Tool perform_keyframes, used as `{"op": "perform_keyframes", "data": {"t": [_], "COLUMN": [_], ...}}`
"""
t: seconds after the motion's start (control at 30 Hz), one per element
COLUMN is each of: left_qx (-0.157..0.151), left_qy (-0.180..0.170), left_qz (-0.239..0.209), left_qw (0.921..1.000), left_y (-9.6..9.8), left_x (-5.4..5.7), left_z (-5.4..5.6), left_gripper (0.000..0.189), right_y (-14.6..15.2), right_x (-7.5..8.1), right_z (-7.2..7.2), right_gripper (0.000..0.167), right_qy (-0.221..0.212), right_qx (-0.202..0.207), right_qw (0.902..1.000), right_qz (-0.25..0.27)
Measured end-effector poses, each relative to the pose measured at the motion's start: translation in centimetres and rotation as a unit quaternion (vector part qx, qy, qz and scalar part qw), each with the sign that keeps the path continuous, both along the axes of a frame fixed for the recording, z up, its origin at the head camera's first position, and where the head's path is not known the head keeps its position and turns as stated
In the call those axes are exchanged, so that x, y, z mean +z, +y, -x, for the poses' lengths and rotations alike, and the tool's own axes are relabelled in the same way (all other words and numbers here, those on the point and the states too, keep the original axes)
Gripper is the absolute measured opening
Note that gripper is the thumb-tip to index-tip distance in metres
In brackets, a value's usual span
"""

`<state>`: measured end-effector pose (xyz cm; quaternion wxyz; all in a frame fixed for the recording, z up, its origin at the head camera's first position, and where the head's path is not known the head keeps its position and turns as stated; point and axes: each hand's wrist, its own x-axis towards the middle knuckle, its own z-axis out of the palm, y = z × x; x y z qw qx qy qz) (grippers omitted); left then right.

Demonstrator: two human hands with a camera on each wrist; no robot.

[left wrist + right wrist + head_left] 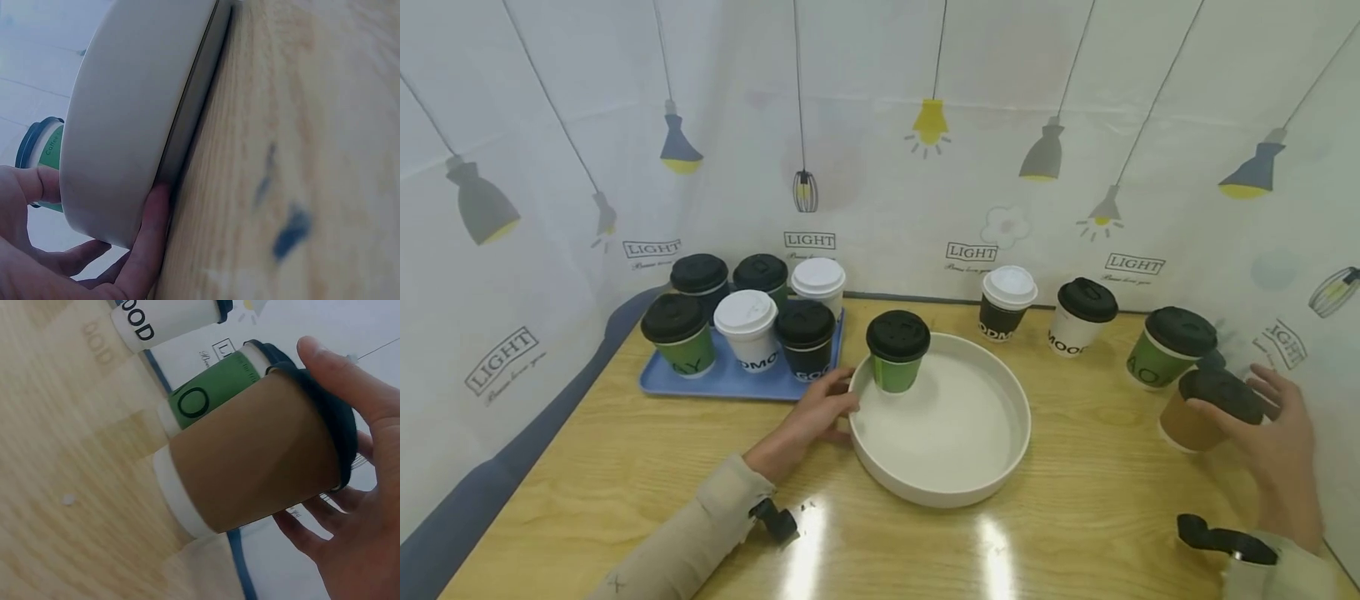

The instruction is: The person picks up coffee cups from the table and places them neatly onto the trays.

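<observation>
My left hand (812, 412) grips the left side of a round cream tray (947, 492), thumb at the rim and fingertips against its underside in the left wrist view. Inside the tray, near its left rim, stands a green paper cup (897, 373) with a black lid. At the far right my right hand (1273, 433) is spread around the black lid of a brown paper cup (1191, 417). In the right wrist view, the thumb lies close by the lid (331, 419) and the other fingers reach past the cup's far side, partly hidden.
A blue tray (662, 383) at the left bears several lidded cups. Behind the round tray's right side stand a black cup (997, 321) with a white lid and a white cup (1072, 333). Another green cup (1153, 362) stands just behind the brown one. A printed curtain (880, 125) borders the table.
</observation>
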<state>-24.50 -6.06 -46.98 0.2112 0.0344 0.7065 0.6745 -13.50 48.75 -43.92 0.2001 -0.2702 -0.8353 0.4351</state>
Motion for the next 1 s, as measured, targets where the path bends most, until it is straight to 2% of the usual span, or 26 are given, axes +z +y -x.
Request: {"op": "perform_keyframes", "data": {"t": [0.2, 0.3, 0.37, 0.43, 0.53, 0.67, 0.77, 0.83, 0.9, 0.97, 1.0], "left_qx": [0.003, 0.003, 0.002, 0.0, 0.001, 0.003, 0.006, 0.006, 0.005, 0.004, 0.003], "left_qy": [-0.001, -0.002, -0.002, -0.001, -0.001, 0.0, -0.001, 0.001, 0.002, 0.003, 0.004], "left_qz": [0.003, 0.005, 0.006, 0.007, 0.007, 0.009, 0.01, 0.01, 0.011, 0.013, 0.014], "left_qw": [1.0, 1.0, 1.0, 1.0, 1.0, 1.0, 0.9999, 0.9999, 0.9999, 0.9999, 0.9999], "left_y": [0.0, 0.0, 0.0, 0.1, 0.2, 0.1, 0.2, 0.2, 0.2, 0.2, 0.2], "left_x": [0.0, -0.1, -0.1, -0.1, 0.0, 0.0, 0.0, 0.1, 0.2, 0.2, 0.2], "left_z": [0.0, 0.0, 0.0, 0.0, 0.0, -0.1, -0.1, -0.2, -0.2, -0.2, -0.2], "left_gripper": [0.066, 0.066, 0.066, 0.066, 0.066, 0.066, 0.066, 0.066, 0.066, 0.065, 0.065], "right_y": [0.3, 0.5, 0.7, 0.8, 0.8, 0.8, 1.1, 1.2, 1.3, 1.1, 1.1], "right_x": [-0.8, -1.4, -2.0, -2.5, -2.9, -3.3, -3.5, -3.7, -3.8, -3.8, -3.7], "right_z": [0.1, -0.3, -0.6, -0.8, -0.6, -0.2, 0.0, -0.1, -0.2, -0.3, -0.3], "right_gripper": [0.1, 0.102, 0.103, 0.105, 0.108, 0.106, 0.093, 0.088, 0.085, 0.09, 0.09], "right_qy": [0.01, 0.02, 0.046, 0.07, 0.091, 0.062, 0.059, 0.058, 0.058, 0.052, 0.057], "right_qx": [0.009, 0.04, 0.075, 0.102, 0.11, 0.082, 0.085, 0.083, 0.085, 0.081, 0.084], "right_qw": [0.9999, 0.9989, 0.9942, 0.9855, 0.9763, 0.99, 0.9942, 0.9947, 0.9947, 0.9951, 0.9938], "right_qz": [-0.001, 0.014, 0.062, 0.116, 0.162, 0.096, 0.032, 0.013, 0.006, 0.021, 0.045]}}
